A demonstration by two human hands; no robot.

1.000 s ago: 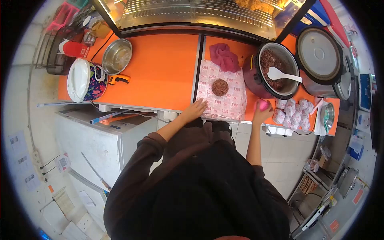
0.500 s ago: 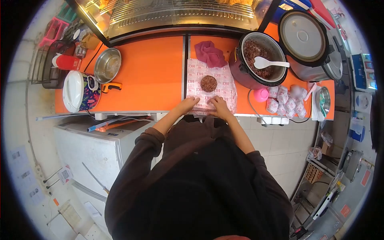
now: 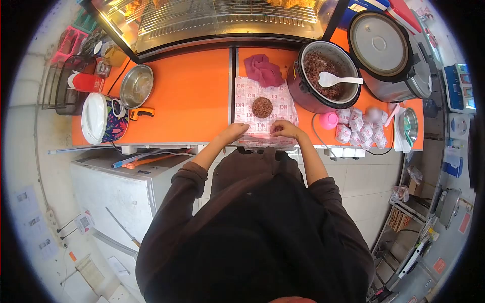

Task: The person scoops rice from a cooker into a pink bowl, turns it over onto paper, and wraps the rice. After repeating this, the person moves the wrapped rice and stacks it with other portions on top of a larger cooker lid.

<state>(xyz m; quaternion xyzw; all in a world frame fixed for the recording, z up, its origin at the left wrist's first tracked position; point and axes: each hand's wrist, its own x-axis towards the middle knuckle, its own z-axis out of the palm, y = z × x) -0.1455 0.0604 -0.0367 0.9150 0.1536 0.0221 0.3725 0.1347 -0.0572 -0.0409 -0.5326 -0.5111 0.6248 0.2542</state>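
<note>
Rice mound [image 3: 262, 107] lies beyond left grip [image 3: 235, 132] and right grip [image 3: 286, 130], both seemingly pinching printed paper [image 3: 284, 107].

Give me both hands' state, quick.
Left hand: at the printed paper; grip can't be told.
Right hand: curled over the paper's near side; grip can't be told.

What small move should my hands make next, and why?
Perhaps lift the near edge of the red-printed pinkish-white paper toward the round reddish-brown rice mound: it lies uncovered, and your left hand and right hand are by that edge.
</note>
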